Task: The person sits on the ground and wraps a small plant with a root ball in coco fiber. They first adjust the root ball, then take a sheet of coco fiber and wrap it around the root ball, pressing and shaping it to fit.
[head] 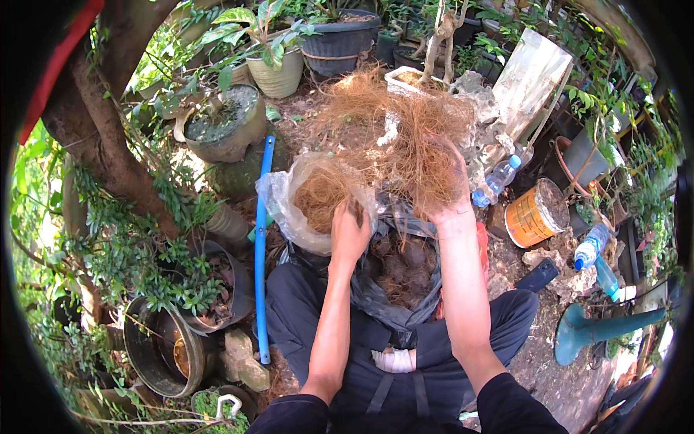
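Observation:
My right hand [452,200] holds up a large loose tuft of brown coconut fibre [428,157]; strands hang over and hide most of its fingers. My left hand [351,230] reaches over the rim of a clear plastic bag [282,198]. Its curled fingertips are against the coconut fibre inside the bag [320,195], and I cannot tell whether they grip any. Between my forearms, a black plastic bag [374,301] lies open before my lap. It contains brown fibrous clumps [401,271] with rounded, dark lumps among them.
A blue strip [261,244] lies left of the clear bag. At right are an orange-labelled bucket [534,214], plastic bottles [501,176] [591,247], a dark phone-like object [537,275] and rocks [569,266]. Potted plants [339,46] and a white planter [404,81] stand ahead.

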Motion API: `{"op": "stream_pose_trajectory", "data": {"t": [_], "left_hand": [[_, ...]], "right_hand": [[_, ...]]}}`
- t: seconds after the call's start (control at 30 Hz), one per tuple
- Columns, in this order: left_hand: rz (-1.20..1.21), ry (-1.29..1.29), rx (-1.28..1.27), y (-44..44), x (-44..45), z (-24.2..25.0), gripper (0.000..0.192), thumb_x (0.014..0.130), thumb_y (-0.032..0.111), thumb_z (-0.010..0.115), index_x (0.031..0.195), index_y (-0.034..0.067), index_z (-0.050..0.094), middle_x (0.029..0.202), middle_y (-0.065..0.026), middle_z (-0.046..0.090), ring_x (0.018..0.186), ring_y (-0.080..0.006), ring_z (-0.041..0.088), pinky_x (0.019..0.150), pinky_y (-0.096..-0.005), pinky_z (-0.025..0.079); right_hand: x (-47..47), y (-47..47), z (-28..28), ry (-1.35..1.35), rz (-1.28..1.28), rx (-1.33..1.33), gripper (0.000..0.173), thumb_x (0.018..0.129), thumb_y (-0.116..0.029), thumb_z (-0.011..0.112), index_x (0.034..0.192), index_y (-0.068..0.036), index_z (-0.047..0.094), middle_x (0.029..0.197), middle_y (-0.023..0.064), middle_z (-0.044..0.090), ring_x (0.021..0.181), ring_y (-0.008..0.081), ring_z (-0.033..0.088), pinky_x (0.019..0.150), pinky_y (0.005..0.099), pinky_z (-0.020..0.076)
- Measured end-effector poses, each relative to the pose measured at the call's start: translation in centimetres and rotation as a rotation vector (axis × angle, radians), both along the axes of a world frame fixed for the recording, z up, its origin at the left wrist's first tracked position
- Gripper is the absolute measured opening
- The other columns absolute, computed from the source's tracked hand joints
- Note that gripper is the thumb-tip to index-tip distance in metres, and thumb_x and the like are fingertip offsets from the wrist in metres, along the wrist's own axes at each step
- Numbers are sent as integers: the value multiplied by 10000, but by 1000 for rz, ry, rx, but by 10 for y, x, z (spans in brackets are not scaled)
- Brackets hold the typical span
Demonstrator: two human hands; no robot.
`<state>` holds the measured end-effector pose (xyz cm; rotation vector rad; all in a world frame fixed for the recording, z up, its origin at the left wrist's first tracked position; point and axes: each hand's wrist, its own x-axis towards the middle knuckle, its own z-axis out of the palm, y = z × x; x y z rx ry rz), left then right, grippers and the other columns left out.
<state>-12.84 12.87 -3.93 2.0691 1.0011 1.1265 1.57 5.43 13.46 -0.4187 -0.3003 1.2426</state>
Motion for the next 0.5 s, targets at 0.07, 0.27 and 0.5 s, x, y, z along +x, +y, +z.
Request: {"op": "stream_pose_trajectory", "data": {"t": [0.07, 0.27, 0.5], "left_hand": [[109, 31, 42, -9, -2, 20, 430, 846, 63, 629, 1238, -103, 572, 1196, -278, 617, 1148, -434, 550, 1008, -494, 429], [176, -207, -89, -41, -6, 94, 380, 894, 71, 629, 1247, -67, 590, 1141, -245, 647, 1129, -370, 590, 981, -458, 456], [-601, -960, -922, -53, 11, 63, 719, 1033, 593, 343, 1551, 100, 272, 1540, -128, 407, 1388, -301, 436, 1150, -477, 353]], "right_hand": [[5, -3, -5, 12, 19, 8, 270, 949, -248, 600, 1104, -37, 661, 969, 95, 712, 823, 219, 699, 708, 368, 587], [19, -39, -16, -4, -11, -85, 308, 925, -242, 590, 1118, -7, 643, 956, 123, 707, 822, 240, 697, 714, 385, 584], [19, -85, -67, 40, -89, -251, 319, 864, -221, 607, 1117, -31, 644, 1014, 112, 695, 887, 250, 689, 749, 421, 576]]}}
